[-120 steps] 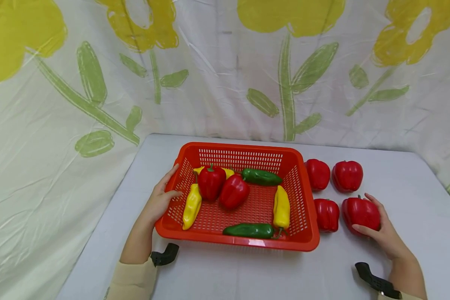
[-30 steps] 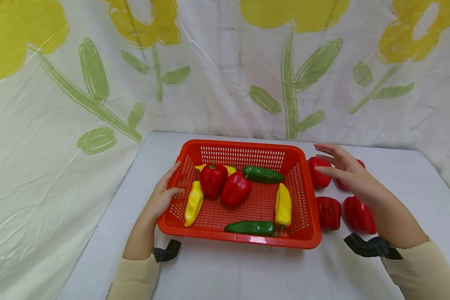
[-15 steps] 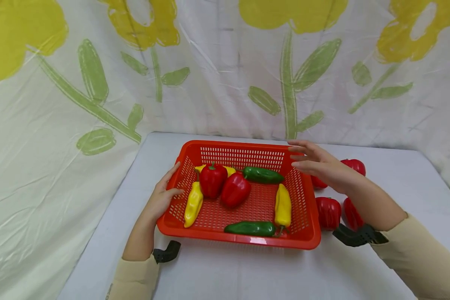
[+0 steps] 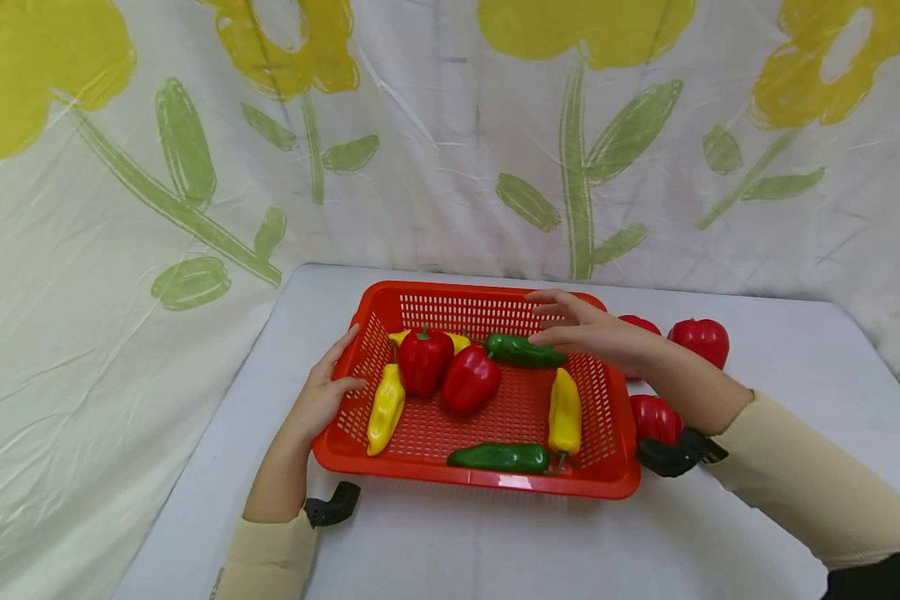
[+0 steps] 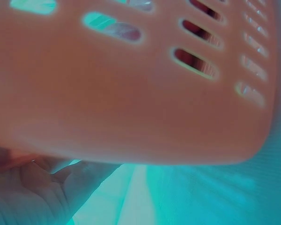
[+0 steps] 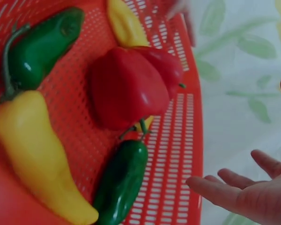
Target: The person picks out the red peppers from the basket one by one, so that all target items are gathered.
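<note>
My left hand (image 4: pixel 321 396) holds the left side of a red plastic basket (image 4: pixel 624 400), thumb over the rim and fingers along the outer wall. Above the basket's back right part hovers my right hand (image 4: pixel 600 333), its fingers loosely stretched and holding nothing; its fingertips overlap a green pepper (image 4: pixel 525 351) in the head view. Two red bell peppers (image 4: pixel 470 381) lie together left of the basket's middle. Around them are long yellow peppers (image 4: pixel 565 412) and a second green pepper (image 4: pixel 499 457). The left wrist view is mostly filled by the basket wall (image 5: pixel 107 103).
Several red bell peppers (image 4: pixel 699 340) stand on the white table (image 4: pixel 480 550) to the right of the basket, partly hidden by my right forearm. A flower-printed cloth (image 4: pixel 435 183) hangs behind the table.
Four seconds ago my right hand was at a red bell pepper on the right; it has left that pepper there and moved left over the basket. My left hand stays put.
</note>
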`<state>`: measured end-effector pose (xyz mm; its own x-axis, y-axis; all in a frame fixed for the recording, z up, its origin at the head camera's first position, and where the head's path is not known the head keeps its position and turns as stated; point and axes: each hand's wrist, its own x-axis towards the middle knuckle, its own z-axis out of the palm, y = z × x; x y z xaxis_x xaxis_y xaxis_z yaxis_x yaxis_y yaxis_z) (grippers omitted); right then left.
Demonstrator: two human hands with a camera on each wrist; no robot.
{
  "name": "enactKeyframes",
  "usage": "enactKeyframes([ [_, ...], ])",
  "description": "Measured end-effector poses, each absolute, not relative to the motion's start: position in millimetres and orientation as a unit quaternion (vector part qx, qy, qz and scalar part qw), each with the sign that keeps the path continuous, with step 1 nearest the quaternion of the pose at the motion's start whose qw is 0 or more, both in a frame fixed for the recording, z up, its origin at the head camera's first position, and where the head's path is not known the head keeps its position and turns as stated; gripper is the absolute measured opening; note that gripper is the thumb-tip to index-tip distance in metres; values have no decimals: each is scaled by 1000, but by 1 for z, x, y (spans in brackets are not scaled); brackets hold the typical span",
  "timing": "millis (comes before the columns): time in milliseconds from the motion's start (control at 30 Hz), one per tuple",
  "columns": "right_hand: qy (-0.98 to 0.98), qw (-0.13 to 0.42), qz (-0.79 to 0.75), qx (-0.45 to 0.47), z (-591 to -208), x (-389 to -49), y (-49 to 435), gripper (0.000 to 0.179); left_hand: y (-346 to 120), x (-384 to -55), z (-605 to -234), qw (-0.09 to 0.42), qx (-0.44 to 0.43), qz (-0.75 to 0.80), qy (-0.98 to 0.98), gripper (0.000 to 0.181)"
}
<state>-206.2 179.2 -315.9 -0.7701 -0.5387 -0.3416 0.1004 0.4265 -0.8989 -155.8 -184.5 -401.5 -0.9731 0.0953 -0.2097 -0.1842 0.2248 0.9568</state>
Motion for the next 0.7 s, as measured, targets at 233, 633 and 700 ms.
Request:
enactKeyframes([
  [233, 784, 336, -502, -141, -319, -211, 158, 70, -186, -155, -401, 114, -29, 625, 771, 73],
  [633, 791, 374, -464, -141, -331, -214, 127, 70, -186, -155, -402, 113, -26, 626, 771, 73],
  [700, 795, 376, -453, -147, -333, -215, 123, 69, -186, -156, -402, 114, -26, 627, 771, 73],
])
